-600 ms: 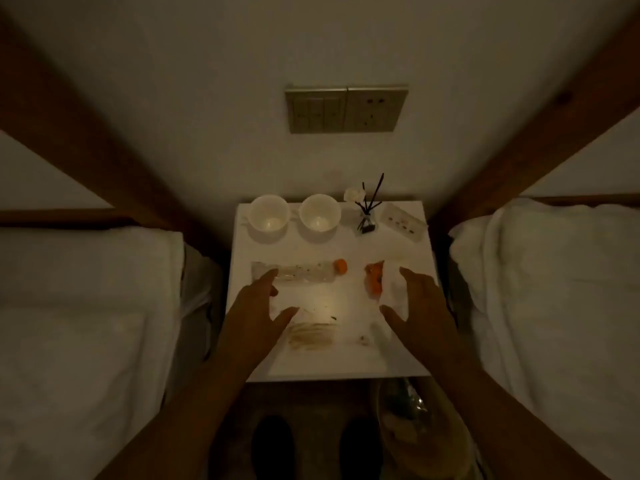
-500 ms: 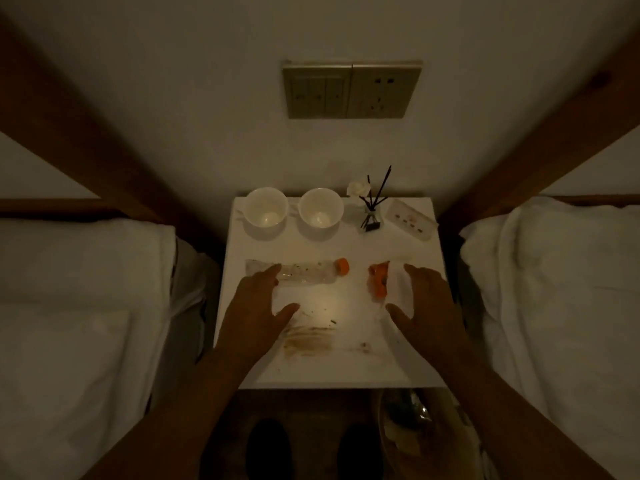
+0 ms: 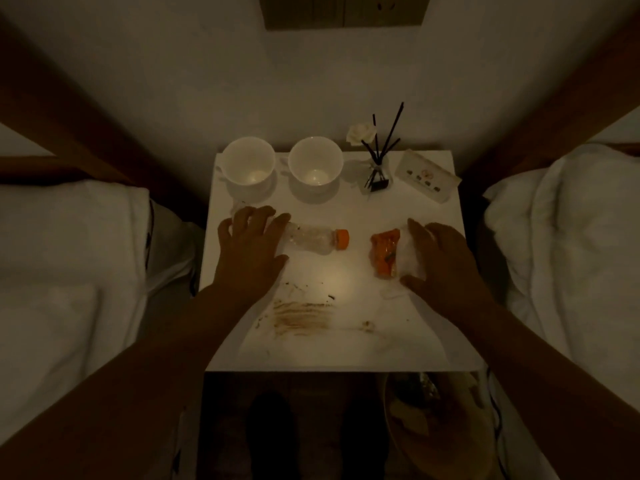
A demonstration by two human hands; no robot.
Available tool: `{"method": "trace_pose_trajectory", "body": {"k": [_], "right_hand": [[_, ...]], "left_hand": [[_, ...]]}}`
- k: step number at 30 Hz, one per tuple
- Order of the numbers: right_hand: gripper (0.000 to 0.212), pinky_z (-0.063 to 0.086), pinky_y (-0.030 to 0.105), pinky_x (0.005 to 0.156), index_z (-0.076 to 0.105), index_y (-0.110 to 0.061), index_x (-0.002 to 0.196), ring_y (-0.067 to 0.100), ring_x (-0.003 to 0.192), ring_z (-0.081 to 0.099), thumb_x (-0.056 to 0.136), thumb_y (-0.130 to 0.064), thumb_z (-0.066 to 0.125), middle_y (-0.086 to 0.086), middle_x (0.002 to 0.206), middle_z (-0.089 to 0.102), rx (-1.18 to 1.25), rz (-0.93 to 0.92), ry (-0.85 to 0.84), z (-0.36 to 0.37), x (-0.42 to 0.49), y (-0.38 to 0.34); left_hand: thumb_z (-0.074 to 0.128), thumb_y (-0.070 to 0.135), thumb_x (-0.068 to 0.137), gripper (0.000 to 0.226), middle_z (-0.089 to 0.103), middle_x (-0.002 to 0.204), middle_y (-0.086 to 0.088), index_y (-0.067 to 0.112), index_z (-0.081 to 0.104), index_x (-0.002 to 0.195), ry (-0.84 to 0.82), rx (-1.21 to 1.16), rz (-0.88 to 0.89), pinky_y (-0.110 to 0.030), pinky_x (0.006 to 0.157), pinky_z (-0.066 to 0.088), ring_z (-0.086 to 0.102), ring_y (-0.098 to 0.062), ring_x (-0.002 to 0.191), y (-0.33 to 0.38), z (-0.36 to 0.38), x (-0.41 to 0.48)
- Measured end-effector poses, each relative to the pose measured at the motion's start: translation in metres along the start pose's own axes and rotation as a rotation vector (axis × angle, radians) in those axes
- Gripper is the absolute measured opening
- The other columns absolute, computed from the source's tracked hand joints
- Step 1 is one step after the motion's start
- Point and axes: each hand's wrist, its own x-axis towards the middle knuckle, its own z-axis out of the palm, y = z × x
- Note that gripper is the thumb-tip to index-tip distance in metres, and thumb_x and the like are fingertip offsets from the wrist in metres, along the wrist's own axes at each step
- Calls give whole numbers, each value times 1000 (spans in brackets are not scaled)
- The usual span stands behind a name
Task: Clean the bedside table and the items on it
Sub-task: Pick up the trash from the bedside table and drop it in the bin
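Observation:
The white bedside table (image 3: 346,351) carries a brown smear (image 3: 301,318) and crumbs near its front. A clear plastic bottle (image 3: 311,239) with an orange cap lies on its side. My left hand (image 3: 249,247) covers the bottle's base end, fingers spread on the far side and thumb on the near side. To the right lies an orange wrapper (image 3: 384,252) beside crumpled white paper (image 3: 410,258). My right hand (image 3: 440,261) rests over that paper, its fingers and thumb straddling it. Neither hand looks closed.
Two white cups (image 3: 248,164) (image 3: 315,164), a reed diffuser (image 3: 379,168) with a white flower, and a small card box (image 3: 427,178) line the table's back edge. Beds (image 3: 69,271) (image 3: 571,254) flank the table. A waste bin (image 3: 433,427) stands below right.
Both hands have moved forward: the left one onto the bottle's base end, the right one onto the white paper beside the wrapper. The view has dropped closer to the table.

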Motion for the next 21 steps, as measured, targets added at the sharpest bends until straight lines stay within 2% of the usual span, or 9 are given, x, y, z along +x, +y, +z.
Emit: {"method": "trace_pose_trajectory", "body": {"k": [4,6,8,10,13,15,17,19,21], "right_hand": [[82,43,43,90,28,-20,146,33,114,43,78,-36,71,16,126,44,32,28,40,4,-3,-9],[71,44,41,82,35,-17,141,33,105,49,79,-30,67,16,117,48,34,22,60,6,-6,-12],[64,47,41,76,37,-16,137,33,98,54,80,-28,65,15,112,50,54,38,62,5,-9,-15],[62,48,38,70,37,-17,135,33,94,57,80,-28,65,14,110,52,115,64,81,2,-16,-18],[60,42,32,62,37,-19,131,31,88,59,79,-29,66,11,106,53,211,111,142,-4,-35,-25],[62,41,31,62,35,-21,132,29,88,58,79,-32,65,10,106,53,276,151,163,-7,-54,-30],[64,44,33,68,35,-20,135,28,93,57,79,-33,66,10,110,53,365,214,171,-13,-81,-34],[67,51,42,78,36,-17,137,28,100,56,80,-29,68,12,116,54,441,289,154,-20,-111,-34],[64,51,50,87,40,-12,136,30,105,56,80,-24,69,14,119,54,512,354,119,-28,-146,-30]], "left_hand": [[79,26,71,44,58,105,-11,19,63,111,30,101,-33,-57,98,33,53,-36,104,2,1,-2],[76,26,76,33,57,100,-10,17,64,106,2,81,-83,-58,99,33,57,-34,97,6,-1,-7],[69,31,82,30,56,101,-9,17,62,108,-50,23,-125,-53,96,37,58,-31,95,8,-6,-12],[66,34,85,32,56,101,-9,15,61,111,-85,-69,-129,-45,84,46,58,-29,91,10,-14,-19],[66,34,86,33,57,99,-9,12,61,109,-58,-260,-144,-44,73,51,58,-27,87,20,-29,-31],[66,34,86,33,57,98,-8,13,60,110,-51,-403,-175,-41,73,51,57,-24,86,31,-37,-43],[65,36,87,34,56,97,-3,15,58,113,-56,-522,-195,-33,70,49,56,-18,84,46,-43,-60],[64,38,87,35,56,96,0,16,57,113,-85,-619,-199,-24,67,43,55,-13,81,63,-47,-80],[64,40,87,33,58,96,2,18,57,110,-128,-675,-206,-22,67,43,55,-10,80,86,-53,-103]]}}
